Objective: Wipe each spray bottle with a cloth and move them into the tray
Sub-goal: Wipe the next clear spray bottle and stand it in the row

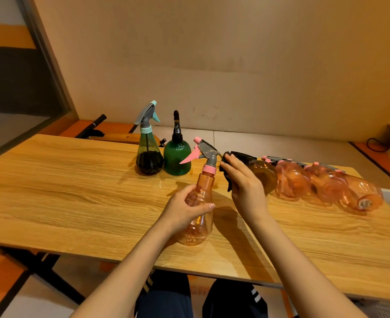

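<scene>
Two green bottles (164, 154) stand far back on the table (75, 191). The left hand (185, 210) wraps its fingers around the pink bottle (199, 203), held upright. The right hand (244, 180) grips the dark cloth (232, 165) beside the sprayer. This looks like the wiping step. Next, rub it all around. More pink bottles (327, 182) lie at the right.

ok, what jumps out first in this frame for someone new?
Centre frame, the left hand grips a pink spray bottle upright on the wooden table, while the right hand holds a dark cloth up by its trigger head. To the right, a row of pink bottles lies on its side; behind, two green bottles stand upright.
</scene>
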{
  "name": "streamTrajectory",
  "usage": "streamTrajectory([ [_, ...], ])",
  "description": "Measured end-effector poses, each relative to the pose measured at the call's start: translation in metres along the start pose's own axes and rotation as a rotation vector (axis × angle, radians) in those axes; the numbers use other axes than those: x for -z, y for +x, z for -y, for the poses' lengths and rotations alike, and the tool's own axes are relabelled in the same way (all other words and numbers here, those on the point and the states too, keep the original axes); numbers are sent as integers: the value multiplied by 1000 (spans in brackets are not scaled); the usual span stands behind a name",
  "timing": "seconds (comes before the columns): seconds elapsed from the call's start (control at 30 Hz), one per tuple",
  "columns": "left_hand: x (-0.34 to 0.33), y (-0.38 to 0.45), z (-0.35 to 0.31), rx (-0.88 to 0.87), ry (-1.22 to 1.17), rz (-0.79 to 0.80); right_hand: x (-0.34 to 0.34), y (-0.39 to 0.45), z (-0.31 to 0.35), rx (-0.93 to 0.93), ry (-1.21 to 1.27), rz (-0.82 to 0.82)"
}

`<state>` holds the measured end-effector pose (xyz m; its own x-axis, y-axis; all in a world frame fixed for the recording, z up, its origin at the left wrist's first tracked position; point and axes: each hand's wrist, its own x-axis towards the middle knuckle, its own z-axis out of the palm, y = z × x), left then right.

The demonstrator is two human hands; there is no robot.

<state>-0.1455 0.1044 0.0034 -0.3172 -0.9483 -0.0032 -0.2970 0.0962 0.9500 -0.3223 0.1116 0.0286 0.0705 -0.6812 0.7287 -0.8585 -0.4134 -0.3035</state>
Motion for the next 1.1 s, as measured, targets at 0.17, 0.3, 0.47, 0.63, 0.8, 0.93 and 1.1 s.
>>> streamTrajectory([
  [0.17,-2,2,-1,2,38,22,8,5,4,63,-33,-85],
  [0.3,-2,2,-1,2,22,12,-1,13,18,161,-21,39],
  [0.47,3,0,6,9,-57,-26,-10,-10,11,104,67,94],
  [0.63,2,0,7,-18,-35,10,2,-11,10,101,66,-55],
  [0.8,-1,1,5,-9,-51,2,-5,1,14,97,80,3],
  [0.93,1,1,12,-44,-74,-72,-15,-27,3,0,129,136],
  [1.1,-6,6,14,-89,5,-253,-17,-60,-9,-124,83,207],
])
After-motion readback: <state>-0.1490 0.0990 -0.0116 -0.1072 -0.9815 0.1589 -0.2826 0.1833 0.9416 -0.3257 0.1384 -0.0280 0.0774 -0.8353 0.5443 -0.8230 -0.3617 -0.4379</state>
